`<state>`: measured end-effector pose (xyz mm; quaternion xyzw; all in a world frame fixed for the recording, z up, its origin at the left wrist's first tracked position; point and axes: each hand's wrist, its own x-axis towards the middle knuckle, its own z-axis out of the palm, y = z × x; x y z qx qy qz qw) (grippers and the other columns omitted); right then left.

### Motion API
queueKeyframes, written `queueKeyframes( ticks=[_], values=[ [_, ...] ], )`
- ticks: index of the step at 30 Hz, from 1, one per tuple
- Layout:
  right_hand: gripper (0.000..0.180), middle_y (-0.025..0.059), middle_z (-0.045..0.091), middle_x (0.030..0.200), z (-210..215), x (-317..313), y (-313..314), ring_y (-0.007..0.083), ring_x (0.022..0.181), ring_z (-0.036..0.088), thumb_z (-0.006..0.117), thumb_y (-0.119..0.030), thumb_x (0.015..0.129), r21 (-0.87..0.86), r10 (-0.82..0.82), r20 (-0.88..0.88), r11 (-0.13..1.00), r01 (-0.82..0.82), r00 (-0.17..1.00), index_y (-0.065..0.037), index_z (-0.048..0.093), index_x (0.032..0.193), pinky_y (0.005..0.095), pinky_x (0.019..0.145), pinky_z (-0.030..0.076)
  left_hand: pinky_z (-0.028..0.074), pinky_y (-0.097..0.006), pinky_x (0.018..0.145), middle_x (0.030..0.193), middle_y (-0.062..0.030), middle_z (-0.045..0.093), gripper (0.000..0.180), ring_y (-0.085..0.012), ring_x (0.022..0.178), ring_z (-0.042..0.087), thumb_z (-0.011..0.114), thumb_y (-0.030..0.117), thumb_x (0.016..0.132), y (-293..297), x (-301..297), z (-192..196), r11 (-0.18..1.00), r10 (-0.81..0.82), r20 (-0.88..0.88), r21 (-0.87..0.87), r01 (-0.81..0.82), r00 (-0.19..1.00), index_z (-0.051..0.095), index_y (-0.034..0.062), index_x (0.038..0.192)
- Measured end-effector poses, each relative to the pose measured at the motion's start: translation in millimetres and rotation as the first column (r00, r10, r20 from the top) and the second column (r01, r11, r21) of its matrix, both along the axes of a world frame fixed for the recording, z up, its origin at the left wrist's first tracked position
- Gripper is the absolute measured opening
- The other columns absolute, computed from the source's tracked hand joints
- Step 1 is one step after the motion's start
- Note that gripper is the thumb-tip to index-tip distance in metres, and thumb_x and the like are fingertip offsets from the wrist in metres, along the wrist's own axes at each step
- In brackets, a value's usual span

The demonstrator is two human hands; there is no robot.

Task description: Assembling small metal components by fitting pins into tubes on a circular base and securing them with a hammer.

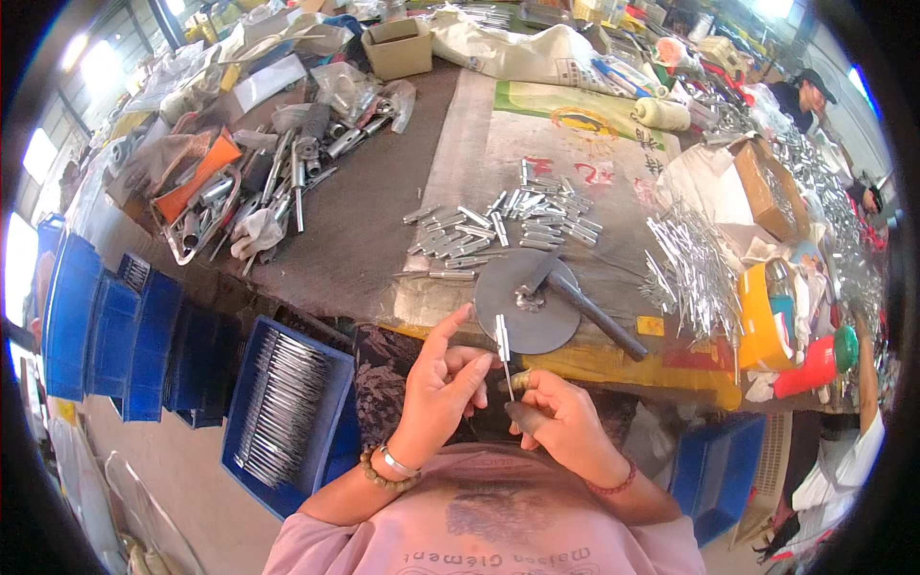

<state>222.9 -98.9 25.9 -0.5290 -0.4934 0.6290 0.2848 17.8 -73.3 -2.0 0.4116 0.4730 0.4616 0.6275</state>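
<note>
My right hand (561,420) pinches a thin metal rod (508,379) between thumb and fingers. At the rod's upper end is a short silver tube (502,335), standing nearly upright in front of a round grey metal plate (498,292). My left hand (446,379) is beside the tube, index finger stretched out and thumb pointing at the tube's lower end; whether the thumb touches it I cannot tell. A hammer (604,321) lies across the plate. Behind the plate lie several loose silver tubes (541,216).
Thin rods (695,273) lie piled to the right, near a yellow container (759,316) and a red bottle (805,369). Tools and metal parts (273,177) heap up at left. A blue bin (331,426) of rods stands below the table edge, near stacked blue bins (115,335).
</note>
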Motion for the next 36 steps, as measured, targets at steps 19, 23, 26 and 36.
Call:
queueKeyframes(
  ticks=[19,23,26,36],
  values=[
    [0.055,0.0060,0.069,0.087,-22.0,0.8,23.0,0.0111,0.061,0.062,0.080,-0.040,0.106,0.296,-0.256,-0.001,0.923,0.245,0.967,0.001,0.066,0.140,0.0245,0.055,0.051,0.053,-0.027,0.068,0.103,-0.0056,0.077,0.056,-0.0094,0.082,0.065,0.078,0.011,0.103,-44.0,-189.9,-104.4,0.770,0.621,-0.284,0.042,-0.637,0.731,0.054,0.0058,0.153],
    [0.051,0.0056,0.069,0.085,-27.6,-1.5,24.4,0.0097,0.059,0.061,0.081,-0.035,0.105,0.313,-0.245,0.024,0.922,0.226,0.969,0.000,0.067,0.139,0.0231,0.053,0.048,0.055,-0.029,0.067,0.099,-0.0087,0.079,0.052,-0.0133,0.081,0.070,0.079,0.007,0.100,-79.4,-280.1,-171.8,0.630,0.705,-0.350,-0.088,-0.771,0.616,0.057,0.0020,0.148],
    [0.049,0.0054,0.069,0.085,-26.7,-3.2,26.6,0.0096,0.059,0.061,0.081,-0.033,0.105,0.333,-0.226,0.055,0.922,0.196,0.973,0.000,0.067,0.138,0.0229,0.053,0.048,0.055,-0.029,0.066,0.097,-0.0083,0.078,0.051,-0.0146,0.077,0.071,0.080,0.005,0.099,-84.5,-326.0,-219.9,0.582,0.701,-0.510,0.006,-0.813,0.498,0.059,0.0018,0.145],
    [0.043,0.0065,0.070,0.086,-18.5,-9.3,24.1,0.0101,0.063,0.062,0.077,-0.027,0.107,0.304,-0.229,0.042,0.930,0.206,0.972,0.001,0.067,0.137,0.0233,0.057,0.050,0.060,-0.046,0.100,0.114,-0.0225,0.082,0.053,-0.0382,0.110,0.079,0.087,0.024,0.093,-55.4,-389.0,-242.7,0.524,0.532,-0.823,0.135,-0.841,0.200,0.069,0.0004,0.136]
  ],
)
